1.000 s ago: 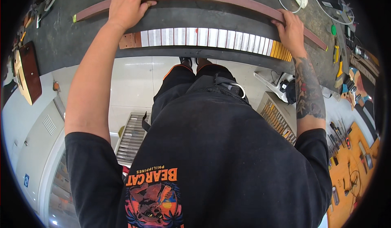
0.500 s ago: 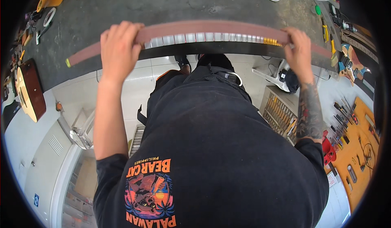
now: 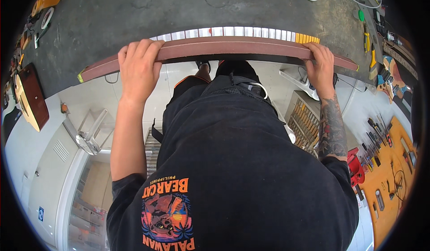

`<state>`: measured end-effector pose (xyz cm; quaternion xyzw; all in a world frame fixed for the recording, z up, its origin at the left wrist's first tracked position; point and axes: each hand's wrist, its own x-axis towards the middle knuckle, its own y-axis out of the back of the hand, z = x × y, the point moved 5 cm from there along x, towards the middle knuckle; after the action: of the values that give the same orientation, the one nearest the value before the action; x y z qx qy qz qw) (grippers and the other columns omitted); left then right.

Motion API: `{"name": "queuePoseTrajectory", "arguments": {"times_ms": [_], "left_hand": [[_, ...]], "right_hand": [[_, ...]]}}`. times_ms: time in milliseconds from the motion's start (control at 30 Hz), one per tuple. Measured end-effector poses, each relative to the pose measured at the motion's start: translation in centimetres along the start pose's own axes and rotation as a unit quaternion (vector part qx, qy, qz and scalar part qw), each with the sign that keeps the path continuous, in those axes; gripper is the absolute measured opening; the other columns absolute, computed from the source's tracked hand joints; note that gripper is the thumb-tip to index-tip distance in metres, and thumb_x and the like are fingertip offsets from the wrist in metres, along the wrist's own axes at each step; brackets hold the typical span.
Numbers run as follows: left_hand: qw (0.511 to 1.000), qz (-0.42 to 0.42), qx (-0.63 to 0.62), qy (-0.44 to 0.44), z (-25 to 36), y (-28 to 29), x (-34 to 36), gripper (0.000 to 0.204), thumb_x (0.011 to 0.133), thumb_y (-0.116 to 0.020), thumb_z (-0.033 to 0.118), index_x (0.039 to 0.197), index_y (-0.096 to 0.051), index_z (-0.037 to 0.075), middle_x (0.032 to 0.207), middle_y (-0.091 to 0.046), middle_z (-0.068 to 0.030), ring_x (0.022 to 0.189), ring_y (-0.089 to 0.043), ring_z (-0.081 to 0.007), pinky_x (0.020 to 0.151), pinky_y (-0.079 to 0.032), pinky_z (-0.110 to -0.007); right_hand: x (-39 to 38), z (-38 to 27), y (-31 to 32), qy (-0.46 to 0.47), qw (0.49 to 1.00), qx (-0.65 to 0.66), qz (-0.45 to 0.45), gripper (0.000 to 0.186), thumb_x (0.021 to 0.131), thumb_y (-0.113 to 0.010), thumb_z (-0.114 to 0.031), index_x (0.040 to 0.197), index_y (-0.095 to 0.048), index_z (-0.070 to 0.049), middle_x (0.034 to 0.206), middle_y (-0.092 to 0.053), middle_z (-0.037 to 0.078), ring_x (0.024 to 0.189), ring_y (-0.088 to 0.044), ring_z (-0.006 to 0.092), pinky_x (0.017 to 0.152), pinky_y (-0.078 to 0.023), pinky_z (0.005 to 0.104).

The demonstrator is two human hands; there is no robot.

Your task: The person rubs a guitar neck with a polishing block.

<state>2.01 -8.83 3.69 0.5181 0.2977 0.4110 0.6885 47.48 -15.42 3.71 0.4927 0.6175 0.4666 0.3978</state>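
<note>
The left hand (image 3: 139, 72) and right hand (image 3: 321, 67) grip a long brown bar (image 3: 233, 46) near its ends, partly hiding the white-and-yellow strip (image 3: 251, 31) along the table's (image 3: 170, 11) near edge. Likely a smoothing pass; the next move calls for level, even pressure.

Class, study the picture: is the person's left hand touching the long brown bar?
Touching. The head view shows the left hand gripping the long brown bar across its width, with no gap visible.

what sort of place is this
Likely a workshop, perhaps for stringed instruments: a long, fretboard-like strip banded white and yellow lies on a dark grey workbench, with yellow-handled tools to the right.
</note>
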Motion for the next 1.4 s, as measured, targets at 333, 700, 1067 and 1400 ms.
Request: {"name": "queuePoseTrajectory", "arguments": {"times_ms": [333,700,1067,1400], "left_hand": [[1.0,-0.017,0.002,0.007,0.0,-0.6,0.3,0.048,0.076,-0.072,0.001,0.123,-0.067,0.012,0.115,-0.066,-0.0051,0.11,-0.061,-0.0278,0.105,-0.04,-0.044],[1.0,-0.013,0.012,-0.017,2.5,-1.9,1.3,0.047,0.075,-0.073,0.004,0.12,-0.067,0.012,0.115,-0.067,-0.0035,0.113,-0.061,-0.0263,0.104,-0.041,-0.046],[0.998,0.001,0.036,0.05,-3.9,-0.1,-2.4,0.053,0.074,-0.075,0.0,0.125,-0.07,0.014,0.121,-0.069,-0.0075,0.118,-0.062,-0.0298,0.108,-0.04,-0.046],[0.999,-0.023,-0.021,0.015,5.2,-3.1,1.6,0.055,0.073,-0.077,0.001,0.125,-0.067,0.013,0.116,-0.068,-0.0068,0.117,-0.061,-0.0298,0.107,-0.04,-0.046]], "right_hand": [[0.7,0.2,-0.3,0.0,1.0,-0.001,0.003,0.044,0.081,-0.079,-0.007,0.123,-0.069,-0.011,0.122,-0.069,0.006,0.116,-0.062,0.031,0.103,-0.044,0.0435],[0.6,0.8,0.9,0.026,0.999,-0.022,0.019,0.042,0.082,-0.08,-0.014,0.122,-0.07,-0.012,0.118,-0.072,0.005,0.115,-0.063,0.029,0.105,-0.043,0.0448],[2.2,-5.8,-1.5,0.005,0.998,0.041,0.037,0.05,0.075,-0.077,-0.002,0.123,-0.069,-0.012,0.119,-0.071,0.008,0.115,-0.063,0.0317,0.102,-0.045,0.0455],[-0.8,2.8,1.4,0.006,1.0,-0.022,0.019,0.049,0.074,-0.074,0.002,0.121,-0.069,-0.011,0.117,-0.071,0.008,0.115,-0.062,0.0322,0.103,-0.045,0.0474]]}}
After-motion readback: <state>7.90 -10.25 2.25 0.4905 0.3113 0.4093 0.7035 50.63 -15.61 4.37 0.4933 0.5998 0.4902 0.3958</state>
